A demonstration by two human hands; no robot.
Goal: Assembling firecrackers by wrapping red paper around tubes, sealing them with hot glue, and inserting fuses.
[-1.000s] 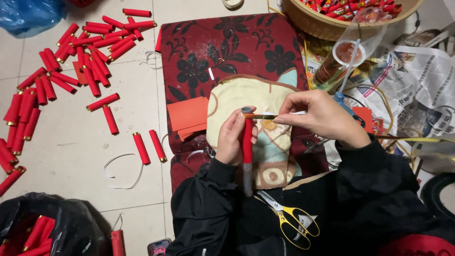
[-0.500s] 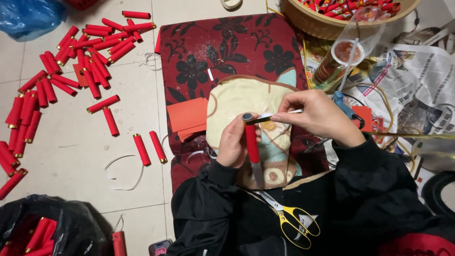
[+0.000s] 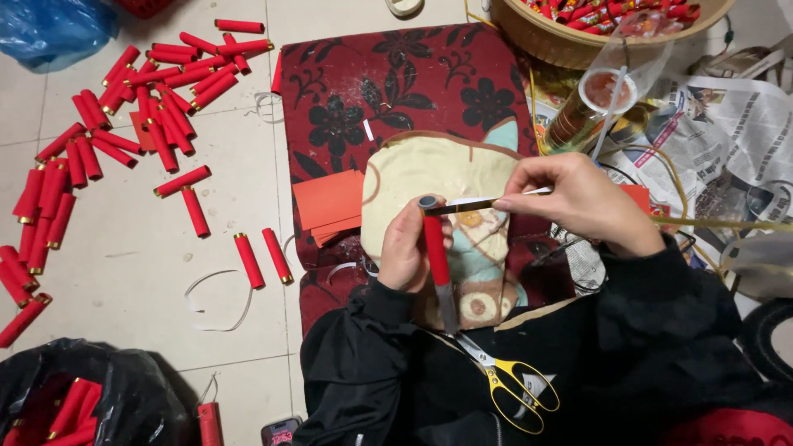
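My left hand (image 3: pixel 406 254) grips a red paper tube (image 3: pixel 434 246) mounted on a grey rod, held upright over a cream cloth (image 3: pixel 438 177) on my lap. My right hand (image 3: pixel 583 201) pinches a thin gold strip (image 3: pixel 471 205) and holds it against the tube's top end. A longer gold strip trails off to the right past my right wrist. Yellow-handled scissors (image 3: pixel 516 386) lie on my black jacket just below the hands.
Many finished red tubes (image 3: pixel 157 107) lie scattered on the tiled floor at left, two more (image 3: pixel 263 257) beside the dark red floral cushion (image 3: pixel 388 91). Red paper sheets (image 3: pixel 329 203) sit on the cushion. A woven basket (image 3: pixel 578 37), glue jar (image 3: pixel 591 107), newspaper (image 3: pixel 727 140) and black bag (image 3: pixel 91 396) surround me.
The gold strip's end has come closer against the tube's top, and my right hand has shifted slightly left. The left hand keeps the tube in the same spot.
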